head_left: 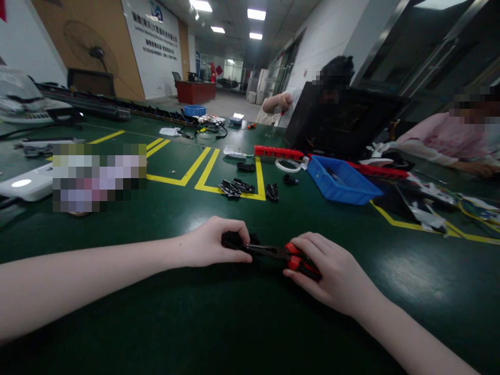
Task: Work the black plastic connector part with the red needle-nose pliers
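My left hand is closed around a small black part, its thumb and forefinger pinching near the end of it. Much of that part is hidden by the fingers. In my right hand is a pair of needle-nose pliers with red and black handles. The thin metal jaws point left and reach the black part at my left fingertips; whether they grip anything there I cannot tell. Both hands are just above the green tabletop.
Several black parts lie ahead around the yellow tape lines. A blue bin, a white tape roll and a red rail sit beyond. At far right a co-worker in a pink top sits; another person's hand shows behind.
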`<control>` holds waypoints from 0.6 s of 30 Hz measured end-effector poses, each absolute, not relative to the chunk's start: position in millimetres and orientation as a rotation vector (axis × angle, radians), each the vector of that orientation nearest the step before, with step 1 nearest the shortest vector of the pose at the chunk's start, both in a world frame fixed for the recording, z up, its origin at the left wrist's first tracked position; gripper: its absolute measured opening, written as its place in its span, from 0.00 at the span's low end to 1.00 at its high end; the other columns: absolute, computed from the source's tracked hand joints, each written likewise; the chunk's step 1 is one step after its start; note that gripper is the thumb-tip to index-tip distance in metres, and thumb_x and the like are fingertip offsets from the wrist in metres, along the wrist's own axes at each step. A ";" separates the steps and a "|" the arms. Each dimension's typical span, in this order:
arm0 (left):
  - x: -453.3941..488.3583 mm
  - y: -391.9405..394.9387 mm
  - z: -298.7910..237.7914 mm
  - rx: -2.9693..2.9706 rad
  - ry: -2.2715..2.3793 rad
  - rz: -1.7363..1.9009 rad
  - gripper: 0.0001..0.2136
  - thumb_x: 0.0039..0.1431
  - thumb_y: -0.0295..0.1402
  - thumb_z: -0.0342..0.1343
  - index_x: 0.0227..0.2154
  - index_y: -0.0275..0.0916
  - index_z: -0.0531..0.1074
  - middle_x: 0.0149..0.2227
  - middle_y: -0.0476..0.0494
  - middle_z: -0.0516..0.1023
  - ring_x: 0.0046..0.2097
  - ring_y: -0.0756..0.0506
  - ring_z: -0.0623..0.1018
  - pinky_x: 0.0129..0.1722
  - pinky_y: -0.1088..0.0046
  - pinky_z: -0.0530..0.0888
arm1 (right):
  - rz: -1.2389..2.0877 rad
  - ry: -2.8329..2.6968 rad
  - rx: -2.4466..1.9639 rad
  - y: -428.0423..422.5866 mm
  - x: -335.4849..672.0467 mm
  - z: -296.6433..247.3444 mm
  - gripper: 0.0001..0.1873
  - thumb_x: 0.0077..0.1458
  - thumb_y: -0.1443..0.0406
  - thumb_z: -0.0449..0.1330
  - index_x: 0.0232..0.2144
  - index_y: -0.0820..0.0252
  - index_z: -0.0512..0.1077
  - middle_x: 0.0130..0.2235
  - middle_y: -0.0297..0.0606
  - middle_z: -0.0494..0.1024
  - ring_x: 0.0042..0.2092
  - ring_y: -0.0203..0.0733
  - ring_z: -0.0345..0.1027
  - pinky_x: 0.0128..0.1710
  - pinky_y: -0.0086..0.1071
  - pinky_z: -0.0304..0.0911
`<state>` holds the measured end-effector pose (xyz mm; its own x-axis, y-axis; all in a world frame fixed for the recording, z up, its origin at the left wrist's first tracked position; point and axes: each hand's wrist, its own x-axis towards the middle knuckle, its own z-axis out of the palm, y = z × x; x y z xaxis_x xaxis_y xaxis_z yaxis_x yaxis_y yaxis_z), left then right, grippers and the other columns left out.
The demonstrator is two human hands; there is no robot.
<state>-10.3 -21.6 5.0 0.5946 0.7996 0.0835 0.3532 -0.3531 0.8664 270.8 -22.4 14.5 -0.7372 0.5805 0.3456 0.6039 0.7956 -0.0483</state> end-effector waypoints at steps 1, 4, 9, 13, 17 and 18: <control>-10.2 -21.6 5.1 1.941 0.918 0.644 0.11 0.55 0.39 0.63 0.35 0.37 0.72 0.34 0.49 0.74 0.33 0.48 0.73 0.32 0.73 0.68 | -0.112 -2.631 -0.904 -22.8 271.0 14.4 0.17 0.59 0.54 0.56 0.43 0.61 0.68 0.40 0.46 0.75 0.37 0.45 0.71 0.34 0.37 0.69; -9.9 -21.9 5.5 1.912 0.903 0.647 0.10 0.56 0.38 0.63 0.35 0.38 0.72 0.34 0.50 0.74 0.33 0.49 0.73 0.32 0.74 0.68 | -0.172 -2.597 -0.900 -23.3 271.6 13.7 0.18 0.59 0.54 0.57 0.44 0.61 0.68 0.41 0.47 0.76 0.38 0.47 0.71 0.35 0.39 0.68; -10.3 -22.3 5.9 1.886 0.865 0.611 0.10 0.57 0.38 0.63 0.36 0.38 0.71 0.35 0.49 0.75 0.35 0.48 0.75 0.34 0.72 0.70 | -0.236 -2.539 -0.891 -22.9 273.7 12.8 0.20 0.58 0.54 0.58 0.47 0.62 0.68 0.43 0.48 0.75 0.42 0.50 0.71 0.39 0.41 0.68; -10.4 -22.2 6.3 1.887 0.851 0.604 0.09 0.58 0.37 0.61 0.37 0.38 0.71 0.36 0.49 0.75 0.37 0.47 0.75 0.36 0.72 0.71 | -0.290 -2.500 -0.884 -21.9 275.6 12.5 0.20 0.57 0.54 0.58 0.47 0.60 0.68 0.43 0.47 0.76 0.44 0.51 0.71 0.41 0.44 0.67; -10.5 -23.5 7.4 1.898 0.872 0.559 0.09 0.59 0.37 0.60 0.38 0.38 0.71 0.37 0.48 0.75 0.36 0.47 0.76 0.35 0.71 0.71 | -0.354 -2.510 -0.807 -19.7 276.2 11.8 0.20 0.57 0.55 0.59 0.46 0.62 0.68 0.42 0.47 0.76 0.44 0.51 0.70 0.45 0.47 0.66; -10.5 -23.9 7.9 1.896 0.875 0.554 0.09 0.60 0.37 0.59 0.38 0.38 0.71 0.37 0.48 0.76 0.37 0.47 0.76 0.36 0.71 0.72 | -0.363 -2.512 -0.799 -19.2 276.2 11.5 0.20 0.57 0.55 0.59 0.46 0.62 0.68 0.42 0.47 0.76 0.44 0.51 0.70 0.46 0.48 0.65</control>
<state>-10.5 -23.9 7.9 0.6422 0.7664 0.0135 0.3402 -0.3008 0.8909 276.2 -19.2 11.5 -0.7169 0.4714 0.5137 0.5976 0.7949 0.1045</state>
